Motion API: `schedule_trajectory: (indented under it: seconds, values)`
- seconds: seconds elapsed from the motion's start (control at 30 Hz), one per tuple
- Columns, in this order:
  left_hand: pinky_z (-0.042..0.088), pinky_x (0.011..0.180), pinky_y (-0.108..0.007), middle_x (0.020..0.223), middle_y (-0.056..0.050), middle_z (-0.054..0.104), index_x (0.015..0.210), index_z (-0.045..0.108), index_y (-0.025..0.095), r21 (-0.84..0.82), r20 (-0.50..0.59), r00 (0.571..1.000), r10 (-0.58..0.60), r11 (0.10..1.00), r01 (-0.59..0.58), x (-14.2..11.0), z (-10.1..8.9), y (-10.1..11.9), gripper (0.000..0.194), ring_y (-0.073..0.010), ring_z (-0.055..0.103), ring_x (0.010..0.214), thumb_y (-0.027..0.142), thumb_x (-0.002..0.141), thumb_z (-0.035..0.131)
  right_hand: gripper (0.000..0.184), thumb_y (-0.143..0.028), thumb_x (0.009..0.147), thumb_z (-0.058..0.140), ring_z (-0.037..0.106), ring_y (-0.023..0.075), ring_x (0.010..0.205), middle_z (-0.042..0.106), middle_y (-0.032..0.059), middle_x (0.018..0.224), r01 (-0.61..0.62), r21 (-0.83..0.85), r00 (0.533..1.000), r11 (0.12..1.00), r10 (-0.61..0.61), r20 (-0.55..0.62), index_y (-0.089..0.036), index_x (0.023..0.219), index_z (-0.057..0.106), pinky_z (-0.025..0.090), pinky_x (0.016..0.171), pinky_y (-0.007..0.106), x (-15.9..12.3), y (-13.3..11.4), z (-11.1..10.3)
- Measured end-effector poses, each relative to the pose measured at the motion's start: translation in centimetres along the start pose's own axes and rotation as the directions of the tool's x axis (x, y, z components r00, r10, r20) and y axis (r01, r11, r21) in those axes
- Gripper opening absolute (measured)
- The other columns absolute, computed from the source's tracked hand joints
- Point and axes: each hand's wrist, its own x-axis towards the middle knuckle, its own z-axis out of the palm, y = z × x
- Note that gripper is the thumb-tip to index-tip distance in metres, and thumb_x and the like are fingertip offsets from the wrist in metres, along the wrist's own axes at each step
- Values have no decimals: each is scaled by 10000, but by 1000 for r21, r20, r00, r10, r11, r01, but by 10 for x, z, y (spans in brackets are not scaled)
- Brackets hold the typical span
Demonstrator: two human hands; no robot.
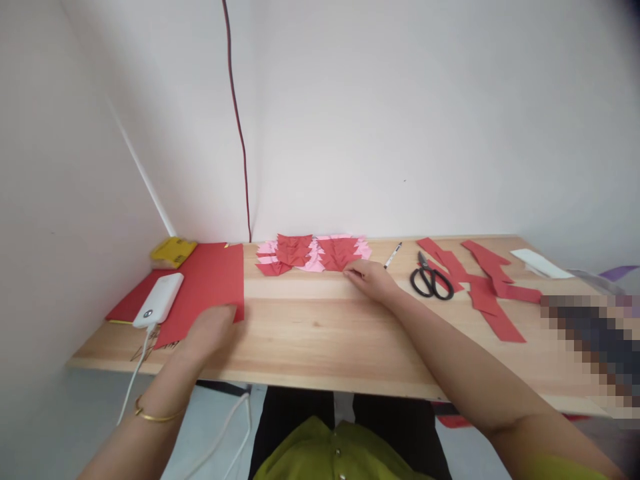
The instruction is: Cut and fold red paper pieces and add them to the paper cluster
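Observation:
My left hand (213,328) is over the lower right corner of a large red paper sheet (215,280). Motion smears it, and its fingers are mostly hidden. At the back of the table, my right hand (370,279) has its fingers pressed together at the lower edge of a folded red paper piece (336,255). That piece lies in a row with more pleated red paper (294,251) and pink paper (316,257), all with jagged, pointed ends. Just beyond my right hand lies a white pen (393,255).
Black-handled scissors (431,280) lie to the right, beside several red paper strips (495,307) and a white flat item (543,263). At left, a white power bank (159,300) with a cable and a yellow packet (173,253) rest on red paper. A pixelated patch covers the right edge.

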Motion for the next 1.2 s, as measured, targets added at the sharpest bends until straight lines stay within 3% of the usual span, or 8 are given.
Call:
schedule_trajectory:
  seconds: [0.1,0.27,0.47,0.63,0.83,0.93,1.03,1.2]
  values:
    - [420,692,-351,823,-165,680,828,637,120,259,86,995,45,964,-66,-10,2,-8,230,-277,628,750,106,757,419,215,-257,880,456,613,185,801,688,74,871,1,-6,1000,1000,-1,-1,-180,871,657,435,714,281,-1,0,0]
    - [432,672,-365,796,-172,674,788,636,96,382,125,983,137,907,-175,-6,3,-8,253,-295,636,754,51,731,393,182,-237,864,481,629,183,800,696,61,865,-1,-2,999,1000,1,-48,-187,853,656,447,721,277,-3,1,0]
    - [433,620,-326,858,-150,669,844,628,122,314,-98,994,56,949,-22,-7,12,-17,272,-276,636,800,194,843,365,176,-227,863,483,629,181,794,697,53,866,-3,-11,997,1000,2,-71,-190,839,653,450,714,276,-5,1,0]
    - [444,643,-312,926,-137,674,1040,579,118,215,-303,947,-109,960,180,-2,18,-38,335,-256,641,837,289,900,326,175,-227,868,482,625,176,792,692,49,846,3,-7,999,1000,-3,-52,-185,844,651,451,720,275,-5,0,1]
    - [443,817,-323,1108,-182,638,1215,496,80,230,-328,944,-22,968,103,2,22,-59,397,-252,603,1013,172,845,386,189,-236,874,471,625,177,784,692,54,853,1,-16,998,1000,-2,-57,-187,838,650,449,712,276,-6,2,2]
    - [433,775,-302,1062,-162,657,1128,552,99,176,-321,945,-63,976,125,-1,18,-61,344,-240,612,958,215,843,397,191,-242,874,470,626,179,784,693,55,848,-4,-22,999,1000,3,-50,-188,832,649,449,710,276,-6,3,2]
    - [393,655,-284,820,-102,673,850,608,159,119,-306,936,-175,968,220,-1,7,-67,317,-216,606,767,354,881,360,194,-245,877,466,622,178,780,691,51,842,-7,-26,999,1000,6,-41,-191,830,646,445,707,275,-6,4,3]
    - [291,564,-281,628,-54,555,752,562,156,52,-487,812,-322,917,395,9,-28,-81,351,-193,515,634,441,859,386,191,-246,877,464,621,175,782,688,47,843,-8,-19,999,1000,7,-39,-194,838,643,445,706,271,-6,4,3]
